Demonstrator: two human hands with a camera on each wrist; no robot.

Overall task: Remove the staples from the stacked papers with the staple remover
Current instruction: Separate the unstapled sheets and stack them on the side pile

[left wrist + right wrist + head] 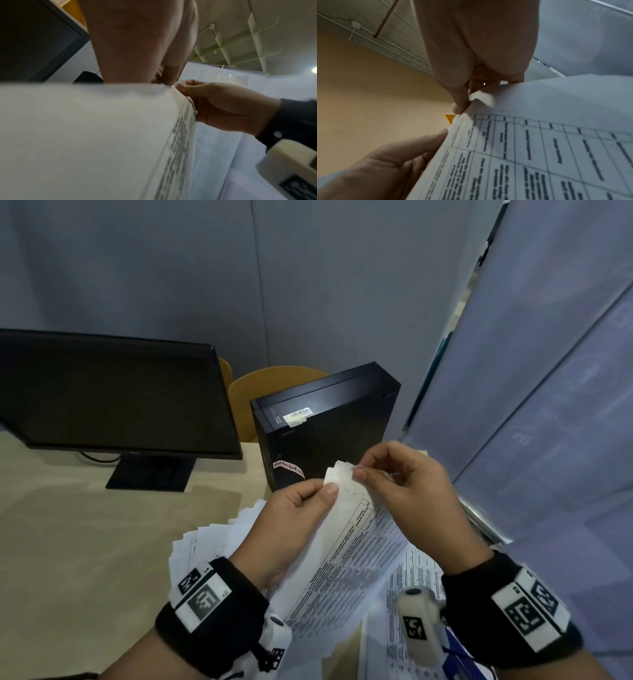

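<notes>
Stacked papers [346,539] lifted off desk [85,529]; left hand [301,508], right hand [400,484] pinch top corner

The white printed paper sheets [359,546] carry black text in ruled table grids. The flat rectangular monitor [113,395] and the boxy computer case [329,419] are black; the wooden worktop [85,525] is pale beige. Black fabric wristbands [212,614] bear black-and-white square marker patterns.

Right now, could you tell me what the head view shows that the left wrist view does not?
Only the head view shows the monitor, the black computer case and the loose sheets spread on the desk. Only the left wrist view shows the ceiling grid. Both show the left hand and right hand pinching the held papers at their top corner.
</notes>
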